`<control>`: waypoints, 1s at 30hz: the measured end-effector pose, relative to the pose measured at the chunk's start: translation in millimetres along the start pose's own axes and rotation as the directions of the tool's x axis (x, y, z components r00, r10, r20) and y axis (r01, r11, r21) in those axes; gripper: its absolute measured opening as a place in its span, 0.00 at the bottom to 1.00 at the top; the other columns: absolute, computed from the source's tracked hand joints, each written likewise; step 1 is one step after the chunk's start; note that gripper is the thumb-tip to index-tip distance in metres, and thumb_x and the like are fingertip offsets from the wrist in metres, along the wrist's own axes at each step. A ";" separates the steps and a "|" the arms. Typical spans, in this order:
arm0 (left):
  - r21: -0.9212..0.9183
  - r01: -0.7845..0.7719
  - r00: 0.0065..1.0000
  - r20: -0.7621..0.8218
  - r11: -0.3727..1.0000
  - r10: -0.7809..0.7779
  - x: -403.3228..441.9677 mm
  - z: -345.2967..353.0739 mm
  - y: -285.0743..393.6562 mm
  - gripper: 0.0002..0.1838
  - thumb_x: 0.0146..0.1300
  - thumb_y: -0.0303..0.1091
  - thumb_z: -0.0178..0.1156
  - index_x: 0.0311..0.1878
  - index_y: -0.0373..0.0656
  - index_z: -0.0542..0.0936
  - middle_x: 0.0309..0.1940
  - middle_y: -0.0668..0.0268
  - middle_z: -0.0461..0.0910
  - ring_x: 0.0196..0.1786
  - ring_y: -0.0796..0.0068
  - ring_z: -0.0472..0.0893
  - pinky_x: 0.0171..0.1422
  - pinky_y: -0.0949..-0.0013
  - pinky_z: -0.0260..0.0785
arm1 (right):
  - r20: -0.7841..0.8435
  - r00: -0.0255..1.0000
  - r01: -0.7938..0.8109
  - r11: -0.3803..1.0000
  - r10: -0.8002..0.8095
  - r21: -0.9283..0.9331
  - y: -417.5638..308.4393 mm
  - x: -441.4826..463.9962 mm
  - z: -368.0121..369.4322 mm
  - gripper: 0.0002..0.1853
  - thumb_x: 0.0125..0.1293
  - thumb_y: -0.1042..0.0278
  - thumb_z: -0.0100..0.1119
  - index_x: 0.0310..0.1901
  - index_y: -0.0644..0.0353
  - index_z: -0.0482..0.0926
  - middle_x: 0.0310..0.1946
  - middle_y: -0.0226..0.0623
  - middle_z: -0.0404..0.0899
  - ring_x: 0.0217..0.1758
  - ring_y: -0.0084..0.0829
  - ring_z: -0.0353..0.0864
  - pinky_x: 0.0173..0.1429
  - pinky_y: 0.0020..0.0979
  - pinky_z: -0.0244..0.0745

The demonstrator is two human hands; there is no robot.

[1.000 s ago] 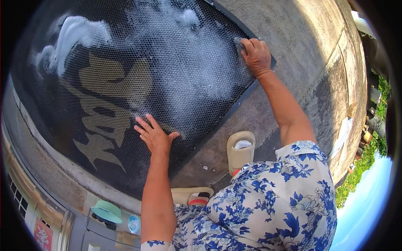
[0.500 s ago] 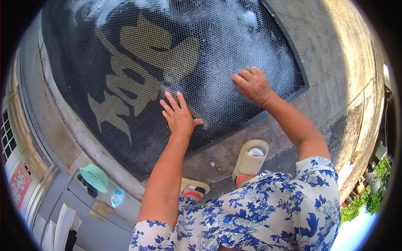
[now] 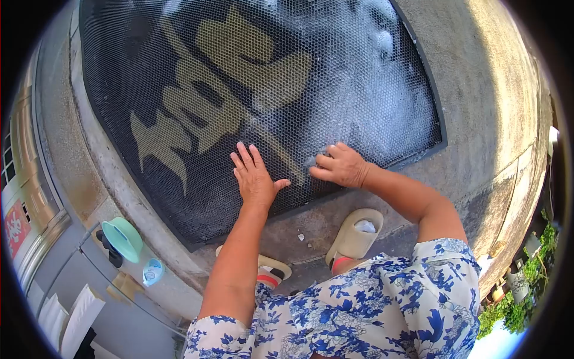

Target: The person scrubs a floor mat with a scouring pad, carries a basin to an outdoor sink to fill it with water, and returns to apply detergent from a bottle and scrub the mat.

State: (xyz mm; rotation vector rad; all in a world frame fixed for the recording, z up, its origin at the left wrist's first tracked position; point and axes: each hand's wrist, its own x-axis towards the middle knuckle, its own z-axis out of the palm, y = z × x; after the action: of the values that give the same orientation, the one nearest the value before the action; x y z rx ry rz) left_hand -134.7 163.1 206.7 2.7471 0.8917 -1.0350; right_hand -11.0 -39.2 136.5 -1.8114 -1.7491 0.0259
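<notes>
A dark mat [image 3: 197, 206] with a honeycomb-textured surface and a large tan character lies on the ground. White suds cover much of its right side. My left hand [image 3: 257, 184] rests flat on the mat near the lower edge, its fingers spread and nothing held. To its right, my right hand [image 3: 342, 167] is closed with the fingers curled down against the soapy surface. A small pale patch shows by its fingertips; whether that is foam or a held thing I cannot tell.
My feet in beige slippers [image 3: 357, 238] stand just off the mat's near edge. Concrete ground [image 3: 472, 102] runs along the right. A mint-green basin [image 3: 124, 238] and a small light-blue container [image 3: 153, 271] stand at lower left, near a thin metal rail.
My right hand has moved down and left across the mat, closer to my left hand, still curled. My left hand stays spread on the mat. The whole view has shifted slightly.
</notes>
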 end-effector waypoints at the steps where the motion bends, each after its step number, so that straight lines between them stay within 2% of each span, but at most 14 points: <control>1: 0.024 0.021 0.999 0.049 0.999 -0.022 2.9 -3.5 3.9 0.71 0.36 0.60 0.77 0.74 0.32 0.44 0.76 0.44 0.31 0.77 0.38 0.39 0.74 0.44 0.54 | 0.013 0.993 -0.113 0.991 0.114 -0.065 27.5 23.0 2.3 0.08 0.56 0.64 0.54 0.39 0.42 0.75 0.34 0.26 0.73 0.36 0.30 0.74 0.38 0.32 0.70; 4: 0.045 0.031 0.996 0.080 0.999 -0.035 4.8 -5.0 5.2 0.71 0.37 0.61 0.76 0.74 0.32 0.44 0.76 0.43 0.31 0.77 0.37 0.38 0.74 0.44 0.54 | -0.341 0.859 -0.471 0.850 0.382 -0.234 123.6 106.3 -6.0 0.15 0.52 0.67 0.65 0.44 0.47 0.76 0.32 0.27 0.73 0.34 0.34 0.73 0.38 0.35 0.72; 6: 0.052 0.019 0.995 0.095 0.998 -0.024 5.7 -5.7 3.4 0.71 0.37 0.61 0.75 0.74 0.31 0.44 0.76 0.42 0.31 0.77 0.36 0.38 0.74 0.43 0.54 | -0.434 0.739 -0.652 0.707 0.515 -0.273 164.0 137.0 -10.0 0.16 0.54 0.65 0.66 0.45 0.48 0.76 0.34 0.28 0.74 0.35 0.35 0.74 0.40 0.36 0.73; 9: 0.021 -0.004 0.999 0.038 1.000 0.003 4.6 0.7 1.0 0.72 0.36 0.62 0.75 0.74 0.30 0.44 0.76 0.41 0.32 0.76 0.35 0.39 0.72 0.41 0.56 | -0.490 0.700 -0.669 0.716 0.519 -0.198 146.6 138.2 -6.9 0.16 0.52 0.64 0.67 0.43 0.45 0.76 0.33 0.28 0.75 0.34 0.34 0.74 0.36 0.36 0.73; 11: 0.012 -0.013 1.000 0.021 1.000 0.012 5.8 2.2 -0.7 0.72 0.35 0.62 0.75 0.74 0.30 0.44 0.76 0.41 0.32 0.76 0.34 0.39 0.72 0.41 0.56 | -0.215 0.902 -0.418 0.880 0.374 -0.225 78.6 104.8 0.7 0.13 0.52 0.66 0.64 0.40 0.46 0.75 0.29 0.28 0.70 0.31 0.31 0.71 0.33 0.34 0.69; 13: 0.017 -0.021 1.000 0.021 1.000 0.020 4.6 6.5 -2.9 0.72 0.35 0.62 0.75 0.74 0.30 0.45 0.76 0.41 0.32 0.76 0.33 0.39 0.72 0.40 0.56 | 0.092 0.967 -0.228 0.967 0.238 -0.109 5.6 60.7 4.7 0.08 0.53 0.64 0.60 0.36 0.45 0.76 0.26 0.26 0.66 0.30 0.28 0.71 0.32 0.31 0.67; 14: 0.019 -0.025 1.000 0.009 0.999 0.025 4.0 8.1 -3.1 0.72 0.35 0.63 0.75 0.74 0.30 0.45 0.75 0.40 0.32 0.76 0.33 0.40 0.72 0.40 0.56 | 0.089 0.991 -0.102 0.995 0.099 0.023 -16.6 43.5 6.7 0.09 0.49 0.67 0.61 0.34 0.45 0.75 0.26 0.26 0.66 0.28 0.29 0.68 0.32 0.31 0.67; 16: 0.026 -0.027 1.000 -0.006 0.999 0.027 4.5 8.6 -3.5 0.72 0.35 0.63 0.75 0.74 0.30 0.45 0.75 0.40 0.32 0.76 0.32 0.40 0.71 0.40 0.56 | 0.103 0.995 -0.017 0.997 0.009 0.072 -7.9 50.9 5.3 0.09 0.50 0.67 0.61 0.34 0.46 0.76 0.27 0.27 0.68 0.28 0.29 0.69 0.32 0.31 0.68; 20: 0.007 -0.026 1.000 0.015 1.000 0.025 2.6 5.5 -1.2 0.72 0.35 0.63 0.75 0.74 0.30 0.45 0.75 0.40 0.32 0.76 0.33 0.39 0.72 0.38 0.53 | -0.257 0.924 -0.348 0.900 0.282 -0.264 110.3 154.6 18.2 0.11 0.54 0.65 0.62 0.41 0.47 0.75 0.29 0.28 0.72 0.30 0.31 0.73 0.33 0.32 0.73; 24: -0.011 -0.028 0.999 0.041 1.000 0.028 0.9 4.4 -3.8 0.71 0.37 0.63 0.75 0.74 0.30 0.44 0.75 0.40 0.31 0.76 0.32 0.38 0.72 0.39 0.53 | -0.400 0.830 -0.512 0.816 0.389 -0.267 131.0 186.0 15.7 0.14 0.53 0.66 0.66 0.42 0.47 0.75 0.30 0.29 0.74 0.32 0.33 0.75 0.34 0.34 0.74; 26: -0.018 -0.023 0.998 0.051 1.000 0.024 4.2 0.9 -2.7 0.71 0.37 0.63 0.74 0.74 0.30 0.44 0.76 0.41 0.31 0.76 0.33 0.38 0.72 0.39 0.52 | -0.306 0.867 -0.462 0.866 0.394 -0.194 84.3 158.5 20.5 0.12 0.53 0.66 0.64 0.40 0.47 0.76 0.29 0.28 0.72 0.31 0.32 0.74 0.33 0.33 0.73; 27: -0.020 -0.021 0.998 0.051 1.000 0.022 4.5 1.7 -2.7 0.71 0.38 0.63 0.74 0.74 0.31 0.44 0.76 0.41 0.31 0.76 0.33 0.38 0.73 0.39 0.51 | -0.085 0.946 -0.325 0.914 0.314 -0.243 50.9 133.0 20.2 0.11 0.52 0.67 0.63 0.38 0.47 0.76 0.28 0.27 0.70 0.32 0.31 0.73 0.31 0.32 0.71; 28: -0.026 -0.025 0.998 0.055 0.999 0.026 4.2 1.5 -3.3 0.71 0.38 0.63 0.74 0.74 0.31 0.44 0.76 0.41 0.31 0.76 0.33 0.38 0.73 0.39 0.51 | 0.063 0.962 -0.254 0.958 0.264 -0.133 18.0 106.2 19.9 0.10 0.52 0.67 0.62 0.37 0.46 0.76 0.28 0.27 0.69 0.32 0.30 0.72 0.32 0.31 0.69; 30: -0.018 -0.012 0.997 0.082 1.000 0.013 5.4 -1.1 -2.7 0.71 0.38 0.63 0.74 0.75 0.31 0.43 0.76 0.42 0.30 0.76 0.33 0.37 0.73 0.39 0.51 | 0.233 0.969 -0.093 0.995 0.081 0.039 -23.5 64.3 6.4 0.10 0.51 0.67 0.62 0.36 0.47 0.76 0.28 0.28 0.69 0.31 0.31 0.72 0.34 0.32 0.70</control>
State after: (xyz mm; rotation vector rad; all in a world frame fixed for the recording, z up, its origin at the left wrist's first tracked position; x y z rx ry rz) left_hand -132.2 168.3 204.5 2.6708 0.8664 -1.1226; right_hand -26.7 20.5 166.7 -1.9104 -1.8058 0.3262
